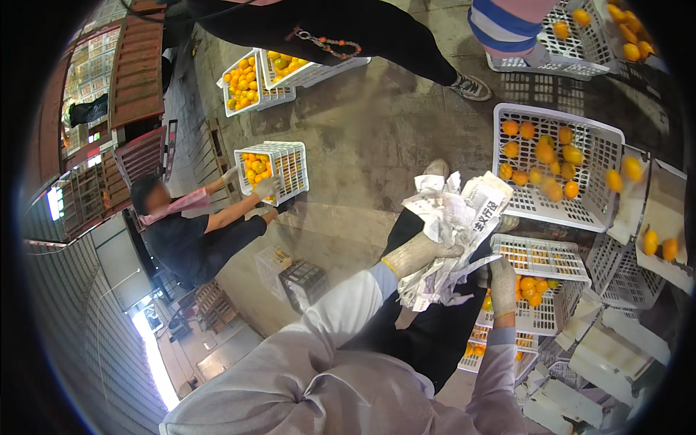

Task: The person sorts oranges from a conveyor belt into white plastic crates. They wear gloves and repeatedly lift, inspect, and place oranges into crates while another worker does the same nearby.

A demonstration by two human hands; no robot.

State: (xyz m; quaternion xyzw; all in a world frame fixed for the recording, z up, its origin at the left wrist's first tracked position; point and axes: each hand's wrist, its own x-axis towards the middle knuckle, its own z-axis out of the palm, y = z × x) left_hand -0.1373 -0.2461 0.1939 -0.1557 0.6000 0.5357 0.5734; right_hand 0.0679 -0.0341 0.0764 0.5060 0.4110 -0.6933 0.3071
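Observation:
My left hand (421, 255), in a knitted work glove, is closed on a bundle of crumpled, torn newspaper (454, 234) in front of my legs. To the right of it is my right hand (501, 283), gloved too, with its fingertips at a strip of the same paper; whether they grip it I cannot tell. Beside and below my right hand stands a white plastic crate (565, 299) with orange citrus fruit (532, 290) in it. Above that, a larger white crate (609, 157) holds loose orange fruit (545, 153), some of it blurred.
Chutes (669, 206) with fruit run along the right, above stacked crates. A co-worker (185, 228) at the left grips a filled crate (291, 171). Another person's leg and shoe (472, 87) are at the top, near two filled crates (277, 95). A dark crate (304, 285) stands on the floor.

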